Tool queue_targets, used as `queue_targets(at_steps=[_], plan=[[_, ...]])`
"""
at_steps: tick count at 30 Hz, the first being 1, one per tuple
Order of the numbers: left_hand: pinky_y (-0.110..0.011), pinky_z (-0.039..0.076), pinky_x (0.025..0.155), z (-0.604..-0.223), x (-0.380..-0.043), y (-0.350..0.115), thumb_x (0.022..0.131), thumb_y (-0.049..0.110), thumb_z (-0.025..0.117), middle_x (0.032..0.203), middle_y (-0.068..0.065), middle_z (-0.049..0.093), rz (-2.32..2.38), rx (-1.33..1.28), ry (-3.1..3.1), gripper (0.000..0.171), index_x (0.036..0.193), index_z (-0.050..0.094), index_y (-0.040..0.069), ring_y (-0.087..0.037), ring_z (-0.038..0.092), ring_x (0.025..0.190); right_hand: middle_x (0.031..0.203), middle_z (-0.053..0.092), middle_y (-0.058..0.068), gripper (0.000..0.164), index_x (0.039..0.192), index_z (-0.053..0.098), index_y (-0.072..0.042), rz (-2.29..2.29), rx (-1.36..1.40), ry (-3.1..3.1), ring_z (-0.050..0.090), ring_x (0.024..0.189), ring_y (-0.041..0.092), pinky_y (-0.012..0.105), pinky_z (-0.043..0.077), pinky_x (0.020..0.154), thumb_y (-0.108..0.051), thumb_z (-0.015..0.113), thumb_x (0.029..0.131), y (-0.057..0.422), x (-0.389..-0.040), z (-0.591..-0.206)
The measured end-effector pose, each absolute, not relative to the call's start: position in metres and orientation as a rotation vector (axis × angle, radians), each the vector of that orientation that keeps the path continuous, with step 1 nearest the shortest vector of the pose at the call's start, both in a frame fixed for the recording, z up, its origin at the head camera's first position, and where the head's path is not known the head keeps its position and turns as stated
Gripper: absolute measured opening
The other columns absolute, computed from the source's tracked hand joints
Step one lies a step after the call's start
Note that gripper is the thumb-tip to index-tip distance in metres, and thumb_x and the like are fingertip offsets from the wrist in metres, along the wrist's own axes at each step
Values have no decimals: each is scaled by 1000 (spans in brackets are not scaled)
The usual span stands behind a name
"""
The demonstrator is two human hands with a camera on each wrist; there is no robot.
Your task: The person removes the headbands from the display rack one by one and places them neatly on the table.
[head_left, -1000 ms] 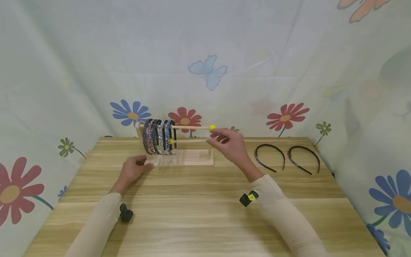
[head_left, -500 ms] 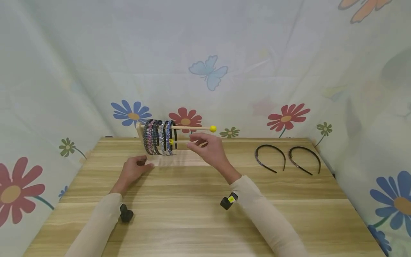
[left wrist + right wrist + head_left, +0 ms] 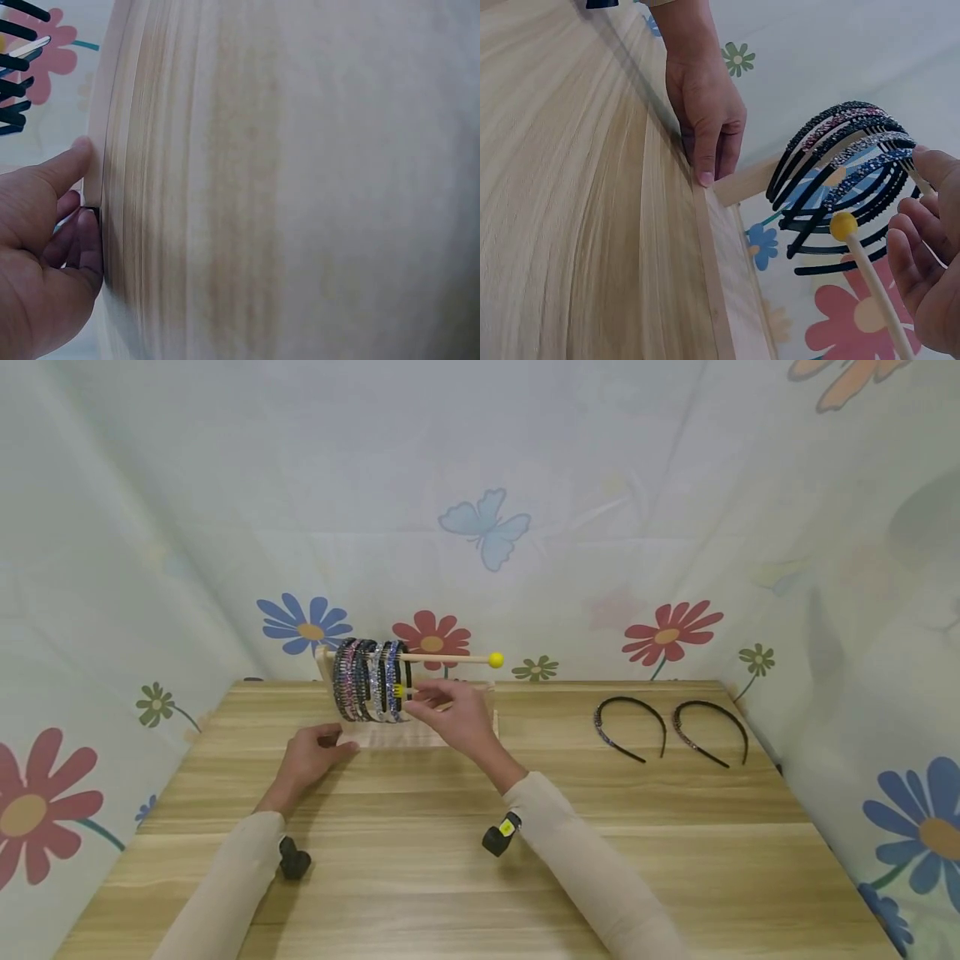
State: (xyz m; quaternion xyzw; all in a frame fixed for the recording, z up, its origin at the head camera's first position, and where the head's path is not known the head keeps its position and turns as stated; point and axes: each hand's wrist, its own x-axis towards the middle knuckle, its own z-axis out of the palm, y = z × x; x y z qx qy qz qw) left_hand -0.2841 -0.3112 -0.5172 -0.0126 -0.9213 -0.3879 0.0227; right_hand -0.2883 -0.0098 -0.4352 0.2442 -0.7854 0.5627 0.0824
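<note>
1. A flowered cloth [image 3: 360, 468] hangs behind the table [image 3: 420, 877], and the wooden stand [image 3: 382, 737] sits toward the back.
2. At the stand's left end, a row of headbands [image 3: 377, 681] hangs round its upper rod [image 3: 450, 658], which has a yellow knob [image 3: 497, 660] at its right tip.
3. The left hand [image 3: 311, 752] has thumb and fingers clamped on the stand's left base corner; I'd keep that hold firm, since a tug on the bands could shift it.
4. The right hand [image 3: 457, 714] is in front of the stand, beside the row's right end. Its fingers curve with the thumb apart; contact with a band I can't tell.
5. I'd pinch only the endmost band, minding the lower knob [image 3: 844, 226] close by, where it could snag.
6. Any band drawn along should be kept square to the rod.
7. Two loose headbands [image 3: 602, 727] lie to the stand's right.
</note>
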Motion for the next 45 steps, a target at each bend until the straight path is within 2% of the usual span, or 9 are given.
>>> queue_targets(at_steps=[10, 22, 45], plan=[[-58, 49, 103, -519, -286, -312, 95, 32, 75, 136, -32, 59, -1184, -31, -2857, 67, 140, 53, -12, -45, 60, 123, 103, 78, 0, 36, 119, 75, -11, 1763, 718, -2333, 71, 87, 7, 23, 59, 76, -33, 80, 91, -27, -294, -441], [-56, 50, 101, -522, -287, -311, 93, 30, 77, 132, -30, 63, -1184, -24, -2828, 62, 137, 58, -11, -43, 62, 120, 106, 77, 2, 37, 119, 74, -9, 1798, 704, -2335, 70, 92, 10, 24, 58, 78, -33, 79, 92, -38, -292, -438], [-58, 49, 102, -519, -287, -312, 95, 32, 75, 136, -32, 60, -1169, -40, -2862, 66, 140, 54, -12, -46, 60, 123, 108, 74, 3, 31, 124, 72, -9, 1725, 706, -2417, 69, 93, 13, 24, 58, 77, -26, 72, 98, -26, -298, -436]])
